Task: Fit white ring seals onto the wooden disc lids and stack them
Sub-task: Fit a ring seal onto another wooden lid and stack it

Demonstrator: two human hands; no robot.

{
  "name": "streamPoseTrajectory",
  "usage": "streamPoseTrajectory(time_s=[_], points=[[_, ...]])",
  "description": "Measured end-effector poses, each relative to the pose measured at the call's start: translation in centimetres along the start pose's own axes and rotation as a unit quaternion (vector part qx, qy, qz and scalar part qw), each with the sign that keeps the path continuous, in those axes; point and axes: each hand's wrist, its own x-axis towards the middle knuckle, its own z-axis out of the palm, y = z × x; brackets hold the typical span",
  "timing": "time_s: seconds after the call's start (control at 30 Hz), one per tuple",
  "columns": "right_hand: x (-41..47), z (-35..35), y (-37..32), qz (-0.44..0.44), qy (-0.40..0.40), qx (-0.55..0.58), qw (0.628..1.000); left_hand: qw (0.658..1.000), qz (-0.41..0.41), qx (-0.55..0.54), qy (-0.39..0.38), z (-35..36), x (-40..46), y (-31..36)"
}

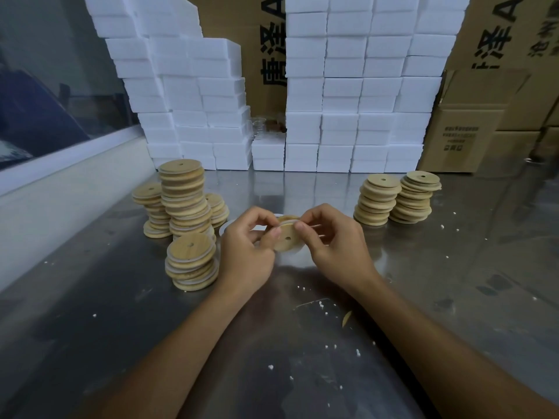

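Both hands hold one wooden disc lid point(289, 239) with a small hole, above the middle of the metal table point(453, 282). My left hand point(246, 249) grips its left edge; my right hand point(335, 240) pinches its top right edge, where a white ring seal point(291, 219) lies around the rim. Loose white ring seals point(226, 227) lie on the table behind my left hand, partly hidden. Stacks of lids with seals point(191, 263) point(185, 201) stand at the left. Two stacks of bare lids point(377, 199) point(416, 196) stand at the right.
White foam blocks point(348, 122) are piled in a wall along the back, with cardboard boxes point(472, 125) behind and to the right. A window ledge point(60, 182) runs along the left. White foam crumbs point(320, 305) dot the table near my forearms.
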Motion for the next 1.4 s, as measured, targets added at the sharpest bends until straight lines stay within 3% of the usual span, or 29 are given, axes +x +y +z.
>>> streamPoseTrajectory(time_s=[0.13, 0.33, 0.57, 1.0, 1.4], points=[[0.2, 0.3, 0.0, 0.067, 0.012, 0.075, 0.995, 0.997, -0.059, -0.054, 0.021, 0.1, 0.0, 0.2], [0.5, -0.3, 0.0, 0.134, -0.032, 0.177, 0.975, 0.985, -0.126, -0.116, 0.013, 0.1, 0.0, 0.3], [0.4, -0.4, 0.1, 0.143, -0.041, 0.194, 0.970, 0.963, -0.198, -0.178, 0.043, -0.1, 0.2, 0.6], [0.3, -1.5, 0.2, 0.220, -0.059, 0.263, 0.938, 0.947, -0.248, -0.202, 0.026, 0.0, 0.1, 0.9], [0.1, -0.9, -0.6, 0.243, -0.048, 0.286, 0.925, 0.900, -0.315, -0.300, 0.023, 0.1, 0.2, 1.1]])
